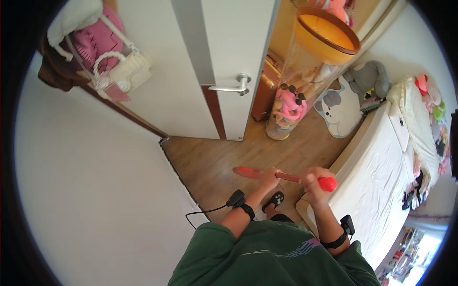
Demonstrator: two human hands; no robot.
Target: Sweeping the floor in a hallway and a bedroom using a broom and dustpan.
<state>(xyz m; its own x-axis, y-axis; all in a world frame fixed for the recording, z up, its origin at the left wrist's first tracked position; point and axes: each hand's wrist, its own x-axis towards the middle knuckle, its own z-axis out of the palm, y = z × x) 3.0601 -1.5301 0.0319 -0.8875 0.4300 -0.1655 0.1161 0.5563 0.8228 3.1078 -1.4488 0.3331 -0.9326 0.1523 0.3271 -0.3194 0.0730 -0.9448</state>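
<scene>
Over wood-grain floor (214,155): both hands (270,177) clamped round slim, ball-ended red stick (289,177).

Dark green tee plus chunky black arm gadgets, pretty solid fit lol
With the dark green short-sleeved cloth T-shirt (267,267) as clock centre, its streaky white, blue and purple print (305,248) drifts toward three. Black strap (248,211) with a boxy black module (236,198) on the left forearm at eleven, thin black cable (205,211) looping off its nine o'clock side. Similar black band (335,242) and box (348,225) around two-thirty. Black slip-on with white spots (273,200) at twelve.
</scene>
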